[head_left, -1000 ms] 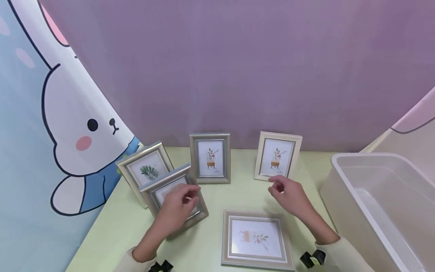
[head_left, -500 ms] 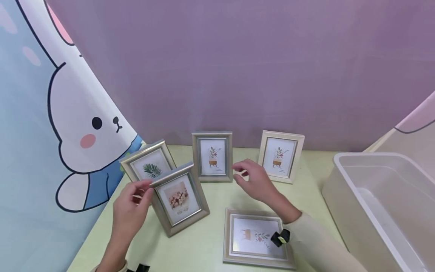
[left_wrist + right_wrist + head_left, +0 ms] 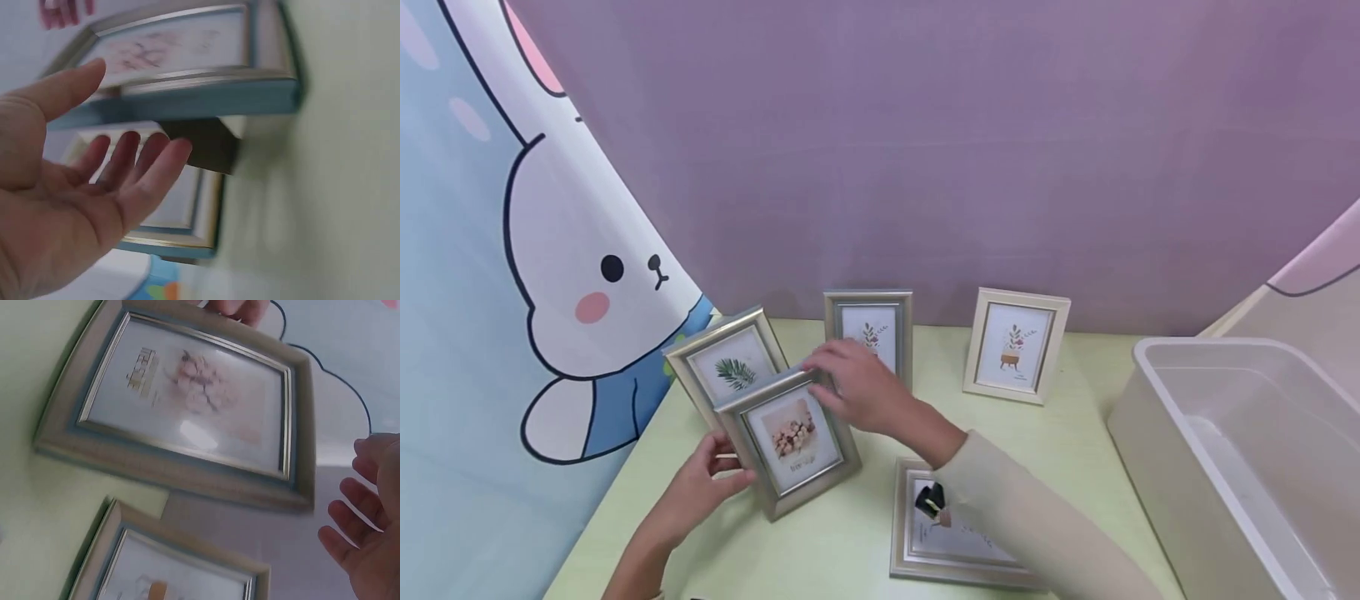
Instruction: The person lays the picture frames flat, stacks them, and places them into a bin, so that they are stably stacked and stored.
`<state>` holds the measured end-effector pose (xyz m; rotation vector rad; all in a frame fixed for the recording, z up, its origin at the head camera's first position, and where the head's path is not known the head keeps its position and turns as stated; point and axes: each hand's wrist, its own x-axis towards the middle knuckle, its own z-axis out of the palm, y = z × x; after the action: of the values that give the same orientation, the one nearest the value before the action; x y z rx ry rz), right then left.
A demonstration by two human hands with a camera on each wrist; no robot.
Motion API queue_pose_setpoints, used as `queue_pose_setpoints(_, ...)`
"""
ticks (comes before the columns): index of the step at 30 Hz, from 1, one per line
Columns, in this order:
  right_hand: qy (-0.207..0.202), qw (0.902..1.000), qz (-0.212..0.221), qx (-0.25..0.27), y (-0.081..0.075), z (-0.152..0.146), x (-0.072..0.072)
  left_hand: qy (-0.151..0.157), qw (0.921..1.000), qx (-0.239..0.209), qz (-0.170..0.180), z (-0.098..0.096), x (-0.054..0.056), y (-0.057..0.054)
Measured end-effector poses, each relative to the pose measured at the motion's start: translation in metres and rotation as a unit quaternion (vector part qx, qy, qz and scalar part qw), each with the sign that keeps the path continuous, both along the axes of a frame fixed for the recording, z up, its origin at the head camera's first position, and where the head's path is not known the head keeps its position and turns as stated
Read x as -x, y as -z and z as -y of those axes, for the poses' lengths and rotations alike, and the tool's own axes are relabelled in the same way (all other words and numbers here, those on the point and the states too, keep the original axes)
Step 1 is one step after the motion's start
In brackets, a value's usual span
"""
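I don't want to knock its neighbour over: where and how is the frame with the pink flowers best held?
Probably by the broad side borders of the pink-flower frame, left hand from the left, right hand from the right: it appears to lean back on a dark strut, and the leaf-picture frame stands close behind its upper left.

Screened-in spot, kind of room unclear, purple backdrop (image 3: pixel 940 158), cartoon-rabbit hanging (image 3: pixel 568 242), pale green table (image 3: pixel 1078 462)
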<state>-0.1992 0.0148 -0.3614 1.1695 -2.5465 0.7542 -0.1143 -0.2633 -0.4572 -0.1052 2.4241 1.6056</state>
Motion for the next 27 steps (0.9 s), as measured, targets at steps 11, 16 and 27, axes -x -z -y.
queue_pose_setpoints(11, -0.043, 0.9821, -0.094, -0.157, 0.0, 0.054, 0.003, 0.139, 0.9887, -0.052, 0.021, 0.015, 0.004, 0.036)
queue_pose_setpoints(16, -0.038, 0.9817, -0.114, -0.148, 0.007, 0.063, 0.004, 0.15, 0.9874, -0.043, 0.029, 0.016, 0.003, 0.044)
queue_pose_setpoints(27, -0.011, 0.9869, -0.122, -0.105, 0.017, 0.065, 0.004, 0.158, 0.9866, -0.036, 0.013, 0.015, 0.004, 0.044)
